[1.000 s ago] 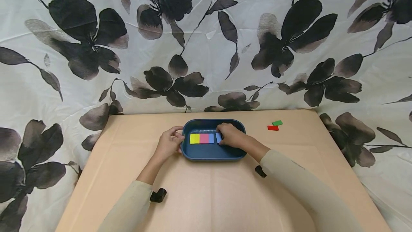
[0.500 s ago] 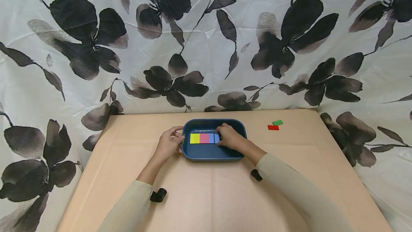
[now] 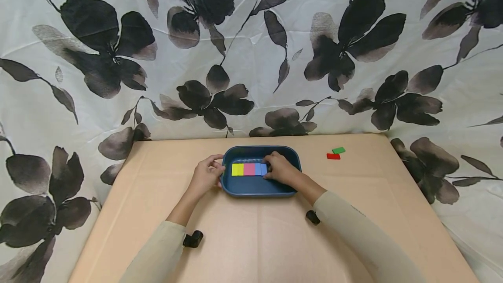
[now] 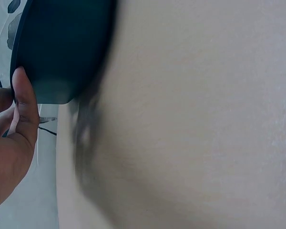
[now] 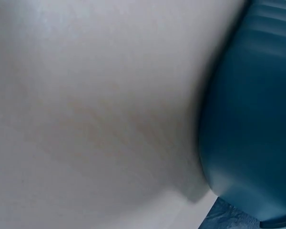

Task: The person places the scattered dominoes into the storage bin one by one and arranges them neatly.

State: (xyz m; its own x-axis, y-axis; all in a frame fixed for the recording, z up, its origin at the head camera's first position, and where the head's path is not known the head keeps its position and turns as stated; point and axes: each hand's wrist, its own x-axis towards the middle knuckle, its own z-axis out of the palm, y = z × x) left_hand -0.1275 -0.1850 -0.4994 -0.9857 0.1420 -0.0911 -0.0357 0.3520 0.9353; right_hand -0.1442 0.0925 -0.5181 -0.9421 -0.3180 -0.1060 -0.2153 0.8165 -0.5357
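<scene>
A dark blue tray (image 3: 259, 187) lies on the table, holding a row of yellow tiles (image 3: 237, 169), pink tiles (image 3: 249, 169) and blue tiles (image 3: 257, 169) lined up side by side. My left hand (image 3: 206, 171) pinches the tray's left rim; in the left wrist view, its thumb (image 4: 25, 100) lies against the outer wall. Reaching inside the tray, my right hand (image 3: 283, 170) pinches the last blue tile (image 3: 263, 169) at the row's right end, its fingertips covering that tile's right edge. Only the tray's outer wall (image 5: 252, 119) shows in the right wrist view; the hand is out of sight there.
To the right of the tray, a red tile (image 3: 333, 156) and a green tile (image 3: 338, 150) lie on the tan table (image 3: 251, 239). A white floral cloth (image 3: 275, 77) hangs behind the table's far edge.
My right hand has moved slightly left with the blue tile, and the gap between that tile and the row has closed. The left hand keeps its place on the rim.
</scene>
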